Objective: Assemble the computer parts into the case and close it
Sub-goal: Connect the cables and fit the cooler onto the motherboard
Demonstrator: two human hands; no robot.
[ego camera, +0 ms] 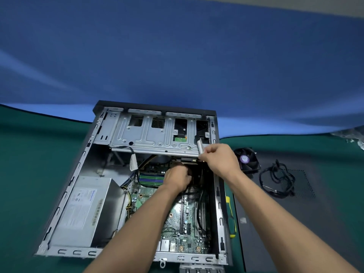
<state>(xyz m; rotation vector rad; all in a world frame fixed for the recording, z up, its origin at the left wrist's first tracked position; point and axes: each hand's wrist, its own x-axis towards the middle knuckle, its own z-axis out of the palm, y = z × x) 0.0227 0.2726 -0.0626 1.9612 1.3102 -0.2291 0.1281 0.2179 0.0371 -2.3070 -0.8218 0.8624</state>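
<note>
Left hand [178,179] curls inside case [65,186], grasp hidden; right hand [220,160] pinches cable tag [200,146]; PSU label [84,205] unreadable.

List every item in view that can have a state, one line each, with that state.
Computer case: open, side panel off.
Side panel: flat on the table, right of the case.
Fan: loose, outside the case.
Left hand: reaching inside the case.
Right hand: fingers pinching a grey cable.

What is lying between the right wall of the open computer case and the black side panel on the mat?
A screwdriver with a yellow-green handle lies in the gap between the case wall and the side panel, on the green mat, in the head view.
</note>
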